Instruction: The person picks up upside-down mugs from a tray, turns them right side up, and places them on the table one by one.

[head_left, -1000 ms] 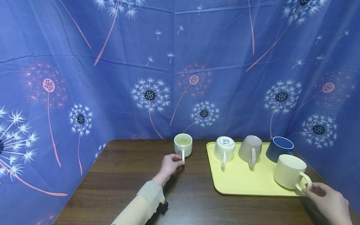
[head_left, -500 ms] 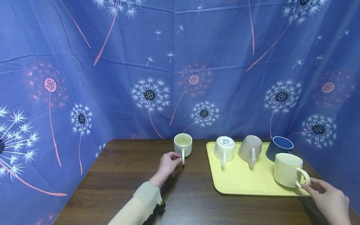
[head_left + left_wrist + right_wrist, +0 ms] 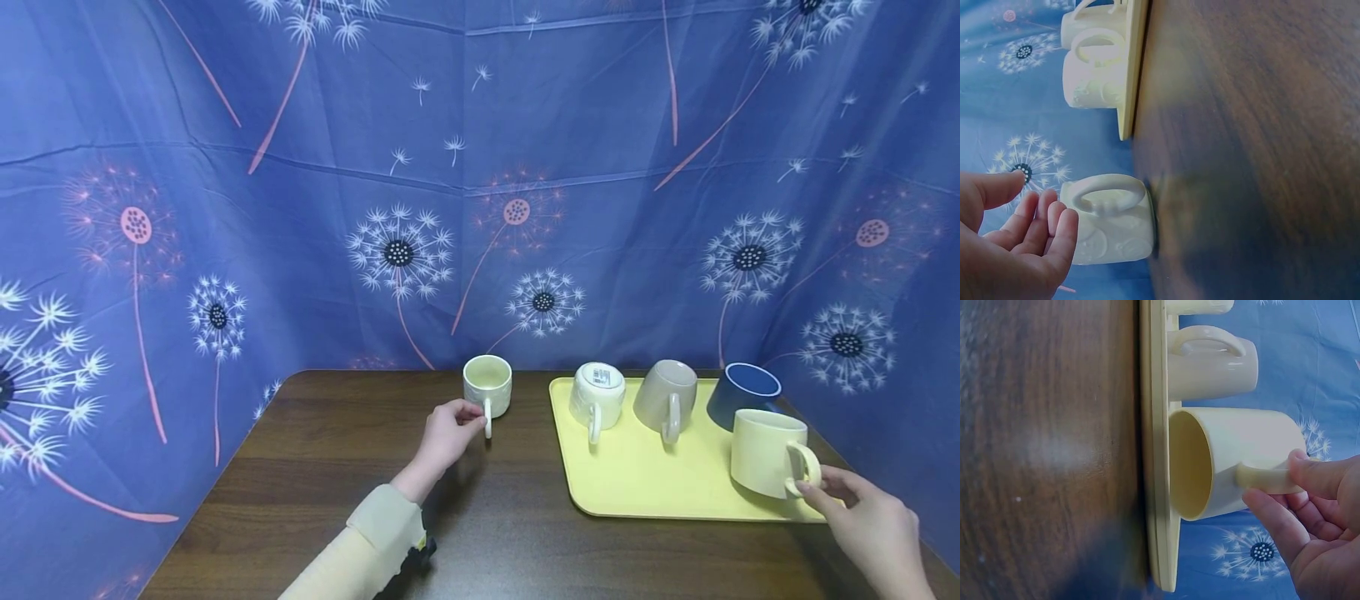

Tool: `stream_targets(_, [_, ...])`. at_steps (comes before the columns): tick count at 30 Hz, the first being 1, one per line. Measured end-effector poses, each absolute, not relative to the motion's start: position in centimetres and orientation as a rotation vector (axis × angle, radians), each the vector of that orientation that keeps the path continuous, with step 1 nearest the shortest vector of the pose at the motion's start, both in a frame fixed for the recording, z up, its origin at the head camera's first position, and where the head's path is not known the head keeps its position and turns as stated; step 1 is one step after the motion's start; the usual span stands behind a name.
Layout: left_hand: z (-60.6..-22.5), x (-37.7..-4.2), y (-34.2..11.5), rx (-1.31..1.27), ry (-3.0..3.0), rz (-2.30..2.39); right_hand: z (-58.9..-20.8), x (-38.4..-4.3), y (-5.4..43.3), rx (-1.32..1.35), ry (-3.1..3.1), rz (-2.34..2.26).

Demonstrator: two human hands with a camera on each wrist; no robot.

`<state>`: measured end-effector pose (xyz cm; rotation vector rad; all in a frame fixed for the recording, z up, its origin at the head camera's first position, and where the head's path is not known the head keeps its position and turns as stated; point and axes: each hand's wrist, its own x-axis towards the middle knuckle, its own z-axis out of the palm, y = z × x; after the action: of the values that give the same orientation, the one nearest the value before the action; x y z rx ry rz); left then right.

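Observation:
My right hand (image 3: 873, 521) pinches the handle of a cream mug (image 3: 767, 454) between thumb and fingers at the tray's right end. In the right wrist view the mug (image 3: 1254, 440) is base up and tilted, its opening facing the yellow tray (image 3: 645, 492). My left hand (image 3: 444, 433) is by the handle of a pale green cup (image 3: 487, 396) standing upright on the table. In the left wrist view the left hand's (image 3: 1029, 240) thumb is apart from its loosely bent fingers, and the cup's handle (image 3: 1110, 187) lies beyond them, not gripped.
Along the tray's back stand a white cup (image 3: 597, 396), base up with a label, a grey mug (image 3: 666, 396) and a dark blue mug (image 3: 742, 396). The brown wooden table (image 3: 315, 475) extends left of the tray. A blue dandelion-print cloth (image 3: 622, 250) hangs behind.
My right hand and the cream mug have shifted slightly to the left and up in the head view. My left hand has drawn back a little from the cup's handle. The cup stays put.

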<state>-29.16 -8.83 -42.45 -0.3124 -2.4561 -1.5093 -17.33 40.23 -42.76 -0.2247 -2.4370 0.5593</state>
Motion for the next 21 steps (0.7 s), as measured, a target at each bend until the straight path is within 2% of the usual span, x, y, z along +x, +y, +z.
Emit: stream_targets(21, [-40.1,-27.8,-9.2,-0.501,-2.499,-1.386,-39.4,-16.9,39.1,-0.061,-2.518,0.560])
